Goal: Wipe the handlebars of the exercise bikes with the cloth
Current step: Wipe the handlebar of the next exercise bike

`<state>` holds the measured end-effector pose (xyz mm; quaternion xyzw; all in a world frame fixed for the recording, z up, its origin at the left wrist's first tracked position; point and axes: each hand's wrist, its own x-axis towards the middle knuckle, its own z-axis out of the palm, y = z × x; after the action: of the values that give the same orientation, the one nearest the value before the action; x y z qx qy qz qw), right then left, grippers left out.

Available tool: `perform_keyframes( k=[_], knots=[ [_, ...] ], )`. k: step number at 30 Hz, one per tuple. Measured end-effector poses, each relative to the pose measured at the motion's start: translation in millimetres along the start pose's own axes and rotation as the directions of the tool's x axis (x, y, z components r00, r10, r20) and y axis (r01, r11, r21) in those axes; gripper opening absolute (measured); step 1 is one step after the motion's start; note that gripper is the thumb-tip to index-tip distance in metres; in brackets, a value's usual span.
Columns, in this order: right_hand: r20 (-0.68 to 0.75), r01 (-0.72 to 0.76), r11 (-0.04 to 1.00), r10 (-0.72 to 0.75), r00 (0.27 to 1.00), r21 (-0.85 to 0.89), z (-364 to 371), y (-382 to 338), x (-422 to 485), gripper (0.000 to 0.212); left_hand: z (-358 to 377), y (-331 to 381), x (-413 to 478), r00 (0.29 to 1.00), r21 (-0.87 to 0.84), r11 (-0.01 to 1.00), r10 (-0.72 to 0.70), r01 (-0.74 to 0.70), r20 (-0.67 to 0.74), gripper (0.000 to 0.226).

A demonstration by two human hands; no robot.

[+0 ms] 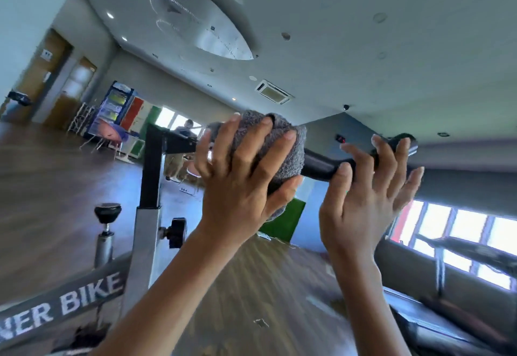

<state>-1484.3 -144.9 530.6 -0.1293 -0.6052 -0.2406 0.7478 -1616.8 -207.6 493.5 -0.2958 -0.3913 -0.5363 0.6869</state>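
Observation:
A black handlebar (321, 164) of an exercise bike runs across the middle of the head view at hand height. A grey cloth (285, 151) is wrapped around the bar, and my left hand (243, 176) is clamped over it, fingers spread across the cloth. My right hand (366, 188) holds the bare bar further right, near its black end (405, 141), with the thumb under the bar and the fingers curled loosely over it. The part of the bar under the cloth is hidden.
The bike's black stem and silver post (151, 193) stand to the left, with an adjustment knob (176, 232) and a frame tube lettered "BIKE" (84, 297). A treadmill (461, 252) is at the right under windows. A person (184, 129) stands far off by coloured lockers.

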Motion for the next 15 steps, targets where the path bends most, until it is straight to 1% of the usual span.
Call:
perform_keyframes(
  k=[2, 5, 8, 10, 11, 13, 15],
  knots=[
    [0.017, -0.005, 1.0, 0.005, 1.0, -0.029, 3, -11, -2, 0.044, -2, -8, 2, 0.999, -0.08, 0.996, -0.041, 0.041, 0.0, 0.046],
    [0.032, 0.015, 0.998, -0.013, 0.999, -0.057, 0, -14, 0, 0.046, -2, -20, 6, 0.992, -0.251, 0.961, -0.122, 0.114, -0.016, 0.044],
    [0.045, 0.142, 0.988, -0.139, 0.989, -0.064, -4, -17, 6, 0.046, -1, -33, 11, 0.985, -0.428, 0.894, -0.165, 0.133, -0.04, 0.04],
    [0.038, 0.184, 0.983, -0.184, 0.982, 0.011, -2, -23, 10, 0.043, 3, -39, 14, 0.979, -0.539, 0.83, -0.197, 0.142, -0.045, 0.04],
    [0.019, 0.183, 0.982, -0.184, 0.983, 0.053, 1, -28, 10, 0.041, 5, -43, 13, 0.973, -0.58, 0.798, -0.227, 0.162, -0.041, 0.04],
    [-0.021, 0.167, 0.983, -0.166, 0.986, 0.075, 5, -39, 8, 0.033, 10, -48, 10, 0.958, -0.633, 0.75, -0.283, 0.195, -0.041, 0.04],
    [-0.037, 0.13, 0.988, -0.127, 0.991, 0.079, 8, -45, 4, 0.026, 13, -44, 7, 0.944, -0.644, 0.735, -0.323, 0.211, -0.059, 0.04]
  ],
)
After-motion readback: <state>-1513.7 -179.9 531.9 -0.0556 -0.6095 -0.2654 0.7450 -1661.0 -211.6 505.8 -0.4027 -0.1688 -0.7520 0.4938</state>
